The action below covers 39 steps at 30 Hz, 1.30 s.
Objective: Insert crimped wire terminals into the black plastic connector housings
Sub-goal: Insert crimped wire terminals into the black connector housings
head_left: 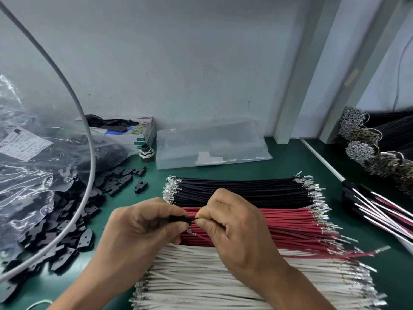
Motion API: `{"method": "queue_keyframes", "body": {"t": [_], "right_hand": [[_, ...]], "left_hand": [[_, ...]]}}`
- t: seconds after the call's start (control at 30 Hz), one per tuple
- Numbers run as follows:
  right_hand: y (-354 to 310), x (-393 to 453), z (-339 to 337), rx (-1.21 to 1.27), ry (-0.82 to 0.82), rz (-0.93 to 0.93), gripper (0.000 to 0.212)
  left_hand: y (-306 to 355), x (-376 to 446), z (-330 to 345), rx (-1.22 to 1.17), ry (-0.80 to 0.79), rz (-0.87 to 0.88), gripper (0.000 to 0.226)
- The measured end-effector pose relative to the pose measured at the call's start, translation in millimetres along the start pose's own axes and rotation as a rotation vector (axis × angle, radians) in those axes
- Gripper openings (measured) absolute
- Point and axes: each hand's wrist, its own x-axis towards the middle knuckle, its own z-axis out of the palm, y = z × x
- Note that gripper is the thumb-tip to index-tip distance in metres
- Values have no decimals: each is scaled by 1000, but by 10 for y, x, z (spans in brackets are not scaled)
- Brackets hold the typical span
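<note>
Pinching a small black plastic connector housing [178,219], the left hand [143,227] meets the right hand [232,222], whose grip apparently pinches a thin wire at the housing's right end, above red wires [290,227] on the green desk [279,157].

Green mat [279,157] covers the bench, pale grey-blue wall [178,63] right behind it, kinda scuffed. Two white posts [312,74] lean up on the right. Flat, even light.
</note>
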Motion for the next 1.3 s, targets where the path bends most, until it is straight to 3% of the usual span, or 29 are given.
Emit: {"method": "queue_keyframes", "body": {"t": [0.27,0.47,0.63,0.7,0.97,1.13,1.3], "right_hand": [[17,-16,-9,-1,-20,-8,20],[18,48,-227,-312,107,-110,9],[-34,-66,-210,-375,-274,32,11],[-35,-71,-165,-365,-314,53,9],[-93,-7,-181,-96,-55,59,7],[-111,-10,-144,-39,22,49,16],[-125,-10,-124,-33,50,50,26]], "left_hand": [[14,-18,43,41,1,0,16],[-31,-2,36,-30,165,-75,21],[-23,2,40,-94,181,-94,23],[-23,4,61,-108,189,-115,22],[42,37,-18,-294,136,-208,28],[60,45,-83,-443,58,-325,58],[73,48,-76,-513,30,-378,34]]}}
